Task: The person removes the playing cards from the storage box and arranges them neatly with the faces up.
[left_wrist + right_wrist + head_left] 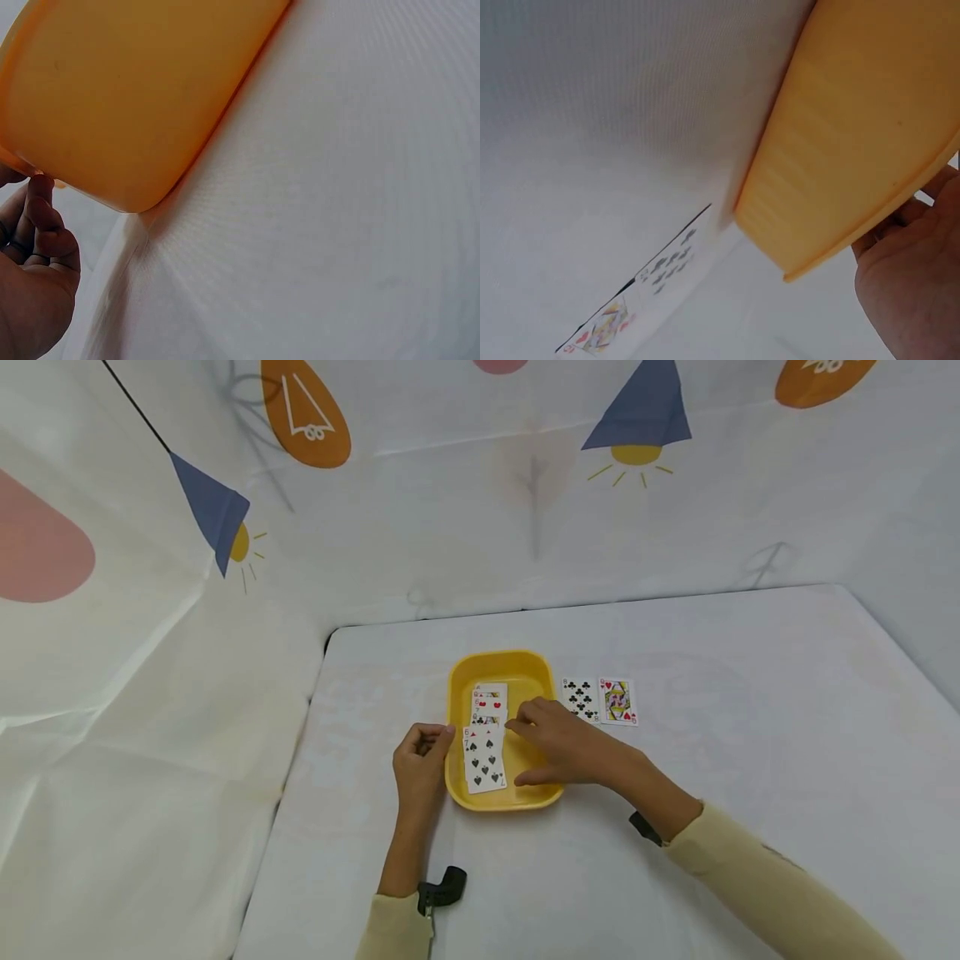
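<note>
A yellow tray point(517, 670) stands on the table, with a column of overlapping playing cards point(490, 702) inside it. Topmost at the near end lies a seven of spades point(485, 770), face up. My left hand point(420, 768) pinches the tray's left rim between thumb and fingertips; the left wrist view shows that grip on the tray wall point(142, 97) close up. Over the tray's right side reaches my right hand point(562, 742), thumb and fingers spread apart, fingertips right by the cards' edge. It holds nothing visible.
Right of the tray, a clubs card point(579, 695) and a queen of hearts point(618, 702) lie face up side by side. A white cloth covers the table point(750, 710). Behind it hangs a white curtain point(465, 527) with printed lamps.
</note>
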A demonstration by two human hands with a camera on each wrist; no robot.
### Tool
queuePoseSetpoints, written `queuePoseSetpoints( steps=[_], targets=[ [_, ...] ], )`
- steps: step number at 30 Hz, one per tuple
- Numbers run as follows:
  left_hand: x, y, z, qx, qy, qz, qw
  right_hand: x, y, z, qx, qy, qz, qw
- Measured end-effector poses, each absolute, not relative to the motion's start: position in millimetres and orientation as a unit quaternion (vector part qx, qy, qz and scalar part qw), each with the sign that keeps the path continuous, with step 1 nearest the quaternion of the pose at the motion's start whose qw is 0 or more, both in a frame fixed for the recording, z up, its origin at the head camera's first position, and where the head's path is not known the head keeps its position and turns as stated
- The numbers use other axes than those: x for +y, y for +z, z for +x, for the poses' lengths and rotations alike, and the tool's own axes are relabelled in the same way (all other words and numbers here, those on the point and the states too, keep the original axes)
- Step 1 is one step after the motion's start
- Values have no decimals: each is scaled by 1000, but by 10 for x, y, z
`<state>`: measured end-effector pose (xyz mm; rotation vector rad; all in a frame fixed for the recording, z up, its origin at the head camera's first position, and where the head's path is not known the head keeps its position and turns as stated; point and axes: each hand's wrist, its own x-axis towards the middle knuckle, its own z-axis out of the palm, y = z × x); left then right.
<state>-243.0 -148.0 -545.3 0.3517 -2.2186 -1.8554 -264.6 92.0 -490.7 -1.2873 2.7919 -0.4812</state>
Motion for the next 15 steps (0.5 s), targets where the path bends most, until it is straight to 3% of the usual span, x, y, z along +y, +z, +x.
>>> queuePoseSetpoints(
  steps=[15],
  targets=[
    [-1481,-5464,-2445,-763,-625,121,109,676,-4948,-2686,901,-90,-424,24]
  ],
)
